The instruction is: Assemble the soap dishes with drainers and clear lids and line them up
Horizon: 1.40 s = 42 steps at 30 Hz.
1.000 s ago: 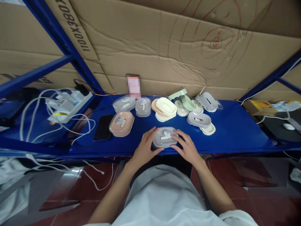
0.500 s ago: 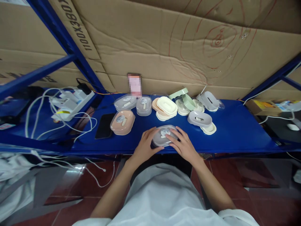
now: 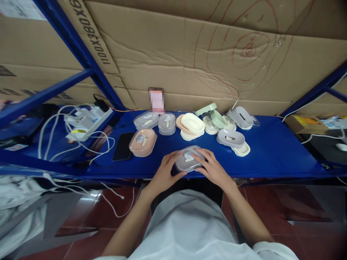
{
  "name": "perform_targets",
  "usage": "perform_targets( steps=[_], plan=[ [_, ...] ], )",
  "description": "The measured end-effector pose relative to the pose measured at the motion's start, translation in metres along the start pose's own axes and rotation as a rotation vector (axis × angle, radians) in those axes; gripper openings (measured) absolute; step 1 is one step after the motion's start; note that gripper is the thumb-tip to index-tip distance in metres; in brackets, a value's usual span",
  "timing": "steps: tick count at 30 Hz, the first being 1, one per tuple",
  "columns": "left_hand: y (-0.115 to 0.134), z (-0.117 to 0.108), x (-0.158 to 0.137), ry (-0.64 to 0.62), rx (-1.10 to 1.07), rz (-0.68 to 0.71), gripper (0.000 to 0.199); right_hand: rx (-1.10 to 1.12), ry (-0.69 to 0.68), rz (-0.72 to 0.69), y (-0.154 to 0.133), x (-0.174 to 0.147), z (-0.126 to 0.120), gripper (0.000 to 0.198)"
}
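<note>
1. Just below frame centre, the left hand clasps one end of the grey box — likely steadying it.
2. Right hand grasps the other end — fingers on top, apparently bracing it.

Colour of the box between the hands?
The box is grey; best in the head view.

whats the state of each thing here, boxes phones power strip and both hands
held box: clear cover on, seating unclear
left hand: curled round its left end
right hand: fingers over its top
peach box: covered
back gray boxes: covered
slotted gray pieces: uncovered
flat phone: screen dark
standing phone: upright, front pixelated
power strip: plugs in
</note>
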<state>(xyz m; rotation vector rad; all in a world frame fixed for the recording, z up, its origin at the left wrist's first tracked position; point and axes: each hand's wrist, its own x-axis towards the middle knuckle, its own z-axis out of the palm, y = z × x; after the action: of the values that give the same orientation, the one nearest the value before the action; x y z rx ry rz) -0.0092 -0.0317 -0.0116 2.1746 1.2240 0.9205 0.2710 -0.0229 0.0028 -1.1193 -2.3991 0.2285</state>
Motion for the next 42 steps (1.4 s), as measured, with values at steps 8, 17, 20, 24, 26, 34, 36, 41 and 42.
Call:
perform_targets(
  steps=[8,17,20,24,26,34,36,41,42],
  plan=[
    [0.002,0.008,-0.003,0.037,0.079,0.021,0.076,0.032,0.009,0.010,0.014,0.001,0.006,0.067],
    [0.004,0.007,-0.004,0.020,0.078,0.036,0.077,0.079,-0.036,0.080,0.006,-0.003,0.004,0.076],
    [0.004,0.007,-0.004,0.025,0.063,0.025,0.075,0.122,-0.041,0.086,0.009,-0.002,0.004,0.079],
    [0.003,0.007,-0.005,0.011,0.067,0.015,0.075,0.211,0.005,0.065,0.015,0.000,0.004,0.078],
    [0.004,0.007,-0.005,0.001,0.080,0.017,0.075,0.224,0.019,0.063,0.016,0.000,0.004,0.078],
    [0.004,0.007,-0.006,-0.009,0.082,0.045,0.061,0.056,0.133,0.027,0.017,-0.004,0.010,0.077],
    [0.003,0.007,-0.006,0.010,0.074,0.065,0.058,0.032,0.143,0.031,0.018,-0.005,0.011,0.076],
    [0.003,0.006,-0.004,0.017,0.088,0.099,0.058,0.015,0.121,0.040,0.019,-0.006,0.012,0.073],
    [0.003,0.006,-0.004,0.016,0.090,0.099,0.059,0.009,0.114,0.043,0.018,-0.007,0.011,0.073]
  ],
)
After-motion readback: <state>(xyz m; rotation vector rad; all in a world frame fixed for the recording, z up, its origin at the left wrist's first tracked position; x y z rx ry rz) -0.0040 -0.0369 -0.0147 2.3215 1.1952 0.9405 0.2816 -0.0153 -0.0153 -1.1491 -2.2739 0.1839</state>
